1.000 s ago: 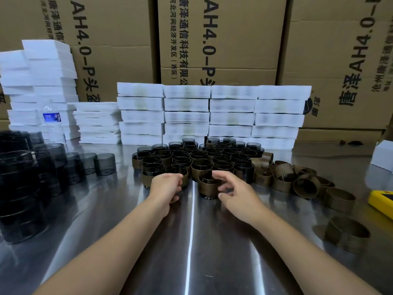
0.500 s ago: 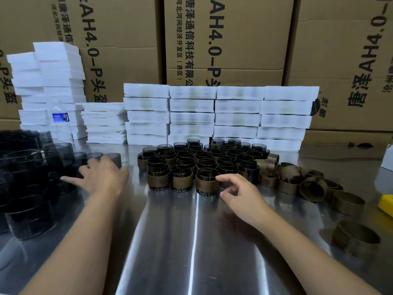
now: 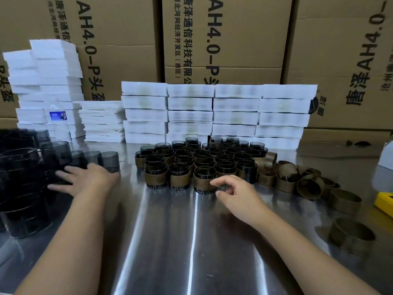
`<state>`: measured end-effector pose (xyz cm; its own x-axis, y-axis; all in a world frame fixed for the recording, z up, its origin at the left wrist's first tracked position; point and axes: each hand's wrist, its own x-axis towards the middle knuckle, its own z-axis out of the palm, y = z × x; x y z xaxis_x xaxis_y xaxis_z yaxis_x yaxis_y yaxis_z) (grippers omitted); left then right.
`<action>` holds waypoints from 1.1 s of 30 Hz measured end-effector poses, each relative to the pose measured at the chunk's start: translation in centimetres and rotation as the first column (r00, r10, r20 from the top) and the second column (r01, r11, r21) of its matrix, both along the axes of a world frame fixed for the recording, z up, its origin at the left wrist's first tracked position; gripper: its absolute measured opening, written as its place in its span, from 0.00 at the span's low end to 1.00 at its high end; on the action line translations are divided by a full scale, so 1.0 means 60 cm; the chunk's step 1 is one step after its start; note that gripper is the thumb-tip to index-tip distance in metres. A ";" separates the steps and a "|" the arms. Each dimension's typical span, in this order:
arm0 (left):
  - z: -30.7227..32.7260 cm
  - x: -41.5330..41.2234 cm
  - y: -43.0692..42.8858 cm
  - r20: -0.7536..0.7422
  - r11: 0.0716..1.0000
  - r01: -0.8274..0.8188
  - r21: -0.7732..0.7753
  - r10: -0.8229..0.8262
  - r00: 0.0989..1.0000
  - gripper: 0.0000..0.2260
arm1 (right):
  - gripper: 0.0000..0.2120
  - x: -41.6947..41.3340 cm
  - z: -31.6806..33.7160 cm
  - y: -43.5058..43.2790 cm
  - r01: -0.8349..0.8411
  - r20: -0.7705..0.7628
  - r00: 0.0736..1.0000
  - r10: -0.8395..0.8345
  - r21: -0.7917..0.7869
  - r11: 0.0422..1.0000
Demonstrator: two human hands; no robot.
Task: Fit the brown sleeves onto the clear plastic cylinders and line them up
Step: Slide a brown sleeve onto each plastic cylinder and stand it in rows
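Observation:
A packed block of smoky clear cylinders wearing brown sleeves (image 3: 200, 160) stands in rows mid-table. Its front row ends in a sleeved cylinder (image 3: 203, 180). My right hand (image 3: 234, 191) hovers just right of that one, fingers loosely curled, holding nothing. Loose brown sleeves (image 3: 308, 186) lie heaped to the right. Bare smoky cylinders (image 3: 91, 158) stand in a line at the left, beside taller stacks of them (image 3: 23, 188). My left hand (image 3: 85, 179) reaches among these bare cylinders with its fingers spread flat; whether it touches one is unclear.
The table (image 3: 170, 241) is shiny steel. Stacks of white boxes (image 3: 212, 116) form a wall behind the cylinders, with brown cartons (image 3: 234, 39) behind them. A water bottle (image 3: 57, 118) stands back left. A yellow object (image 3: 385, 203) sits at the right edge.
My left hand left the sleeved block and swung left to the bare cylinders. My right hand stayed by the front row, drawn slightly back from the front sleeved cylinder.

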<state>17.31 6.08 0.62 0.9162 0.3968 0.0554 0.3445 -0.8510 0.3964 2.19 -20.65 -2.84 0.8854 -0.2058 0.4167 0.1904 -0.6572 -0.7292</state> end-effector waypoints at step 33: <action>0.018 -0.029 0.011 -0.058 0.995 0.099 0.026 -0.098 0.994 0.20 | 0.14 -0.002 0.003 0.008 -0.007 -0.052 0.999 0.005 -0.034 0.999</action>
